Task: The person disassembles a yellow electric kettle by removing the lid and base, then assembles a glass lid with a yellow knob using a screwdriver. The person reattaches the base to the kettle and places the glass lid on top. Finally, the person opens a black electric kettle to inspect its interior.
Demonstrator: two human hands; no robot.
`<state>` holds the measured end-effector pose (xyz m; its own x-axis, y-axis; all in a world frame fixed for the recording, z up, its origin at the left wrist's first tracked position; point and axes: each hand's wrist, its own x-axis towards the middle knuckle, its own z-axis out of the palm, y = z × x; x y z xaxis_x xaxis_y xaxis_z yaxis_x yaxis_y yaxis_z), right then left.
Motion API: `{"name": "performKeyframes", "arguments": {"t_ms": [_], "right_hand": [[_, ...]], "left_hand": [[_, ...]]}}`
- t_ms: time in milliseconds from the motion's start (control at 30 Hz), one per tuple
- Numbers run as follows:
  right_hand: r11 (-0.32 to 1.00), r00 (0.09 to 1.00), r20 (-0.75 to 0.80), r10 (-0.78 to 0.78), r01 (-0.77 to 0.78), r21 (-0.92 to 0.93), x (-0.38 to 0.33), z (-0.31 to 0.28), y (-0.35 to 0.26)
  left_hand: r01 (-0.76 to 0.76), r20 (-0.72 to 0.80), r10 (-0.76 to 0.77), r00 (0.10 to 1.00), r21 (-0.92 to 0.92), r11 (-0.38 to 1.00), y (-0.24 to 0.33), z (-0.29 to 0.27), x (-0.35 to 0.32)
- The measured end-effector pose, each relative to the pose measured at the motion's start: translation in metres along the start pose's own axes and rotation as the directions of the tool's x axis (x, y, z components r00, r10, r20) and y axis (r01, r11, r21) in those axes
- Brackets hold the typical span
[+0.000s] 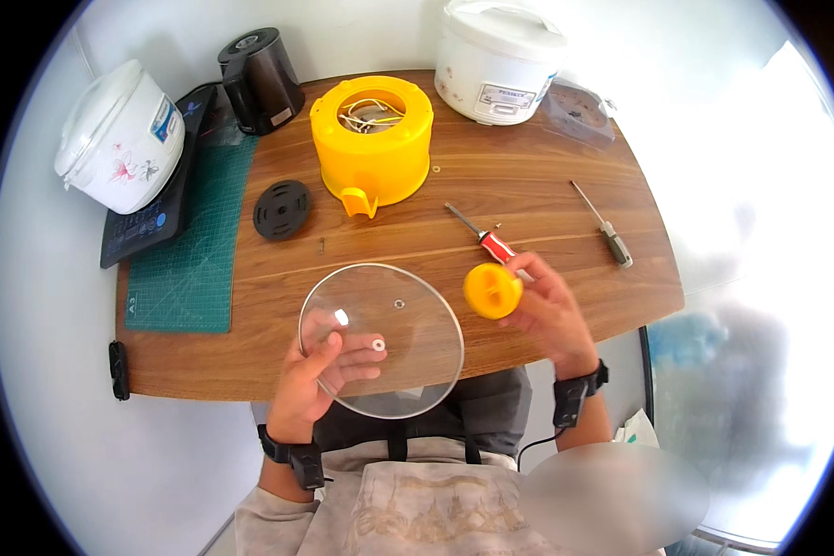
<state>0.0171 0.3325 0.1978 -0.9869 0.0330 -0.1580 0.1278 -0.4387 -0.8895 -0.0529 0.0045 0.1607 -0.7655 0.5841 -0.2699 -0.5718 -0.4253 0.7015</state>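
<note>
My left hand point(308, 382) grips a round clear glass lid point(419, 338) by its left edge, thumb on top and fingers showing through the glass underneath. The lid has a metal rim and a small white-ringed hole at its middle. It is held over the near edge of the table. To the right of it, my right hand point(554, 313) pinches a round yellow knob point(493, 291) with a raised grip bar, apart from the lid. Just beyond the knob lies a screwdriver point(497, 246) with a red handle, partly hidden by my fingers.
A yellow appliance housing point(375, 169) with loose wires stands at the back middle, beside a black slotted disc point(283, 210). Another screwdriver point(613, 243) lies right. Around stand a kettle point(261, 82), two rice cookers point(500, 65), a cooktop point(148, 227), a green mat point(190, 278) and a clear tray point(576, 113).
</note>
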Motion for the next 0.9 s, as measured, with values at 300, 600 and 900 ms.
{"name": "performKeyframes", "arguments": {"t_ms": [300,600,900], "right_hand": [[0.978,0.945,0.32,0.068,-0.127,0.168,0.017,0.052,0.043],[0.948,0.935,0.318,0.155,-0.231,0.217,0.019,0.06,0.058],[0.969,0.951,0.214,0.224,-0.241,0.055,0.018,0.063,0.056]], "left_hand": [[-0.06,-0.014,0.059,0.998,-0.118,0.991,-0.012,0.022,0.003],[-0.094,-0.026,0.093,0.995,-0.065,0.993,-0.008,0.041,-0.004],[-0.095,-0.058,0.093,0.994,-0.03,0.995,-0.009,0.043,-0.004]]}}
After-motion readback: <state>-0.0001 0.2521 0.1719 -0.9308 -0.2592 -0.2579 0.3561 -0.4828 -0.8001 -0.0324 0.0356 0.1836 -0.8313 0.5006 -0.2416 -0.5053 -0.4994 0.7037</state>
